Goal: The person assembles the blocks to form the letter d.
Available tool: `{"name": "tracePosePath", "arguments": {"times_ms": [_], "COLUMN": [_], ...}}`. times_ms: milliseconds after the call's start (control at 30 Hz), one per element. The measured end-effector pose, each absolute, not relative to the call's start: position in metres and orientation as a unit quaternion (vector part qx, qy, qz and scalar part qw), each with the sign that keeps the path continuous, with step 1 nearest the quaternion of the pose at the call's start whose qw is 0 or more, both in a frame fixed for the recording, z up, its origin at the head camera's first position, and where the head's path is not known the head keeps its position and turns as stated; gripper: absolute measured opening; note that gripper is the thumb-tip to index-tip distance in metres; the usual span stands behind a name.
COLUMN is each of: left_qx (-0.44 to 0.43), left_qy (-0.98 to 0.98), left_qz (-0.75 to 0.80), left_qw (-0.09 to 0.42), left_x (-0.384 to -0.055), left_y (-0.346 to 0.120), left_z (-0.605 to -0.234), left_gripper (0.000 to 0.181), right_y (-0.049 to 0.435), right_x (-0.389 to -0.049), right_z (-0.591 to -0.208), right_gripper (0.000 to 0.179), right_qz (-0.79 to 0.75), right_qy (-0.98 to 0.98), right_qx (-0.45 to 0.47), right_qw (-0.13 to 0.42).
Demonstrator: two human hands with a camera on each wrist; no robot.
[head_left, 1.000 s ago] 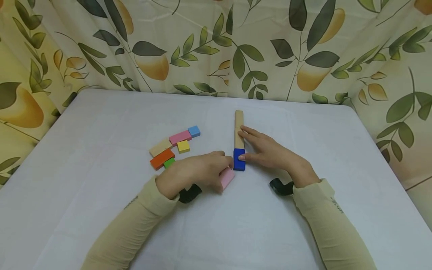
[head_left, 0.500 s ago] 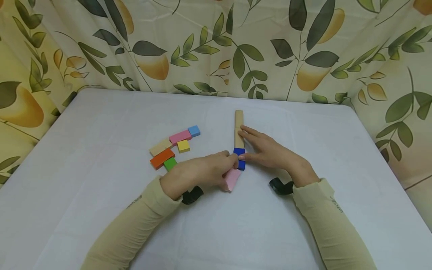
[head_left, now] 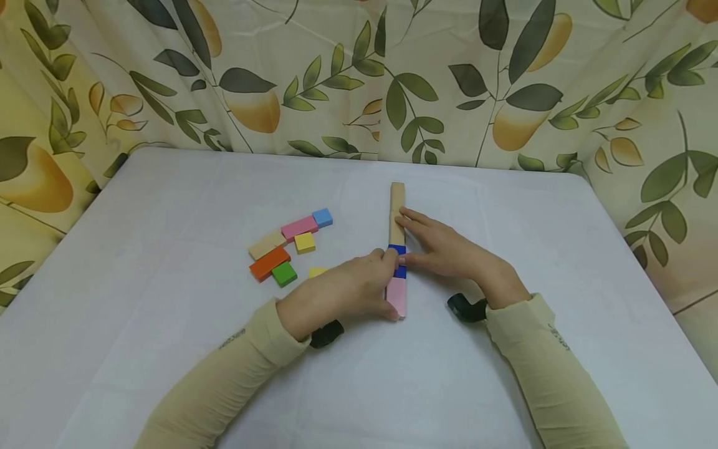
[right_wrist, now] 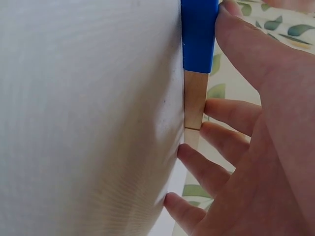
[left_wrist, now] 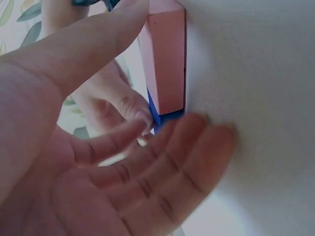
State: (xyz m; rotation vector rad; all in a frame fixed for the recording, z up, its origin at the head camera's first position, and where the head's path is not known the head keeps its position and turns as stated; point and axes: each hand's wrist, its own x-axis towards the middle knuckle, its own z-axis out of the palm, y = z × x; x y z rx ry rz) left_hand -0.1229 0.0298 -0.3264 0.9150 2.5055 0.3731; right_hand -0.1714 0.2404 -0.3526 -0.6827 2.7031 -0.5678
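The white cloth-covered worktop [head_left: 415, 386] carries pale wooden bars [head_left: 396, 199], a blue oblong block [right_wrist: 199, 37] and a light-pink oblong block [head_left: 397, 296] in line. Apart lie an orange-red oblong [head_left: 270, 264], a tan wooden oblong [head_left: 267, 245], a deep-pink oblong [head_left: 300, 228], a green block [head_left: 285, 274], a sky-blue block [head_left: 322, 217] and two yellow blocks [head_left: 305, 242].

About the yellow block [head_left: 305, 243] on the white surface [head_left: 505, 212] lie a light-blue block [head_left: 322, 217] (1 o'clock), a second yellow block [head_left: 316, 272], partly hidden (5 o'clock), a green block [head_left: 284, 274] (7 o'clock), an orange block [head_left: 270, 264] (8 o'clock), a tan block [head_left: 267, 245] (9 o'clock) and a rose block [head_left: 300, 228] (11 o'clock). Leaf-patterned cloth [head_left: 336, 118] hangs at 12 o'clock.
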Motion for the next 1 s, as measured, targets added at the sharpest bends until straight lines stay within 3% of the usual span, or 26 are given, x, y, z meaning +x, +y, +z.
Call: {"name": "tracePosePath", "arguments": {"times_ms": [300,833,1000], "left_qx": [0.307,0.346,0.356], "left_qy": [0.916,0.931,0.927], "left_qz": [0.121,0.014,0.020], "left_qw": [0.229,0.118,0.121], "left_x": [-0.125,-0.128,-0.130], "left_y": [0.025,0.032,0.033], "left_z": [-0.327,-0.336,-0.338], "left_gripper": [0.109,0.107,0.109], "right_y": [0.238,0.243,0.245], "right_x": [-0.172,-0.179,-0.182], "right_z": [-0.352,-0.347,-0.348], "right_gripper": [0.086,0.087,0.091], "right_qz": [-0.196,-0.199,-0.198], "right_qy": [0.942,0.938,0.936], "right_qx": [-0.221,-0.235,-0.237], "right_qw": [0.159,0.161,0.169]}}
